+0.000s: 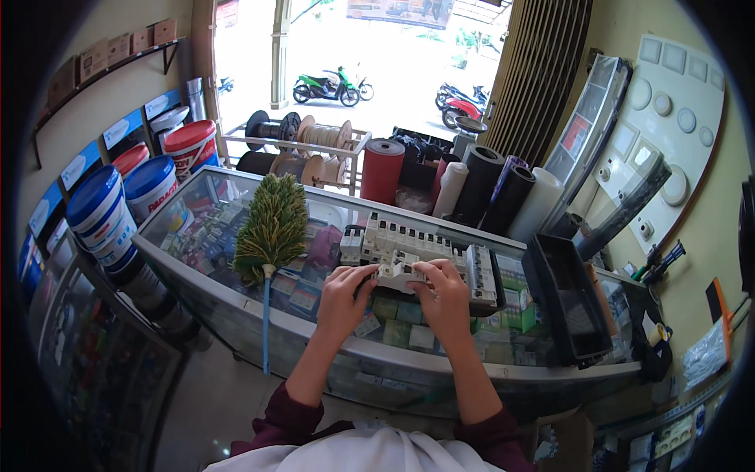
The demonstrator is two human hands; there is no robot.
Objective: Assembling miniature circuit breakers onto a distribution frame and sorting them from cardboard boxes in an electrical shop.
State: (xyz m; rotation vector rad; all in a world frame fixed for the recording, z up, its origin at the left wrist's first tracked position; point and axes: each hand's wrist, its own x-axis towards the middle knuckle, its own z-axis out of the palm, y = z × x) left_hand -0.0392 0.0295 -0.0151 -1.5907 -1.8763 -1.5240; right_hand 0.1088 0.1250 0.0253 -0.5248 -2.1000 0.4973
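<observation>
Between my two hands is a small white circuit breaker (399,271), held just above the glass counter (377,346). My left hand (344,296) pinches its left end with thumb and fingertips. The other end is gripped by my right hand (443,299), the thumb below and the fingers on top. I cannot tell whether it is one breaker or two side by side. Right behind it, several more white breakers (417,242) stand in rows in a dark tray. Part of that tray is hidden by my hands.
Left of my hands lies a green-yellow duster (273,224), its blue handle over the counter's front edge. An empty black bin (568,299) stands at the right. Rolls of sheet material (383,173) and cable spools (322,134) are behind the counter, paint buckets (102,204) at the left.
</observation>
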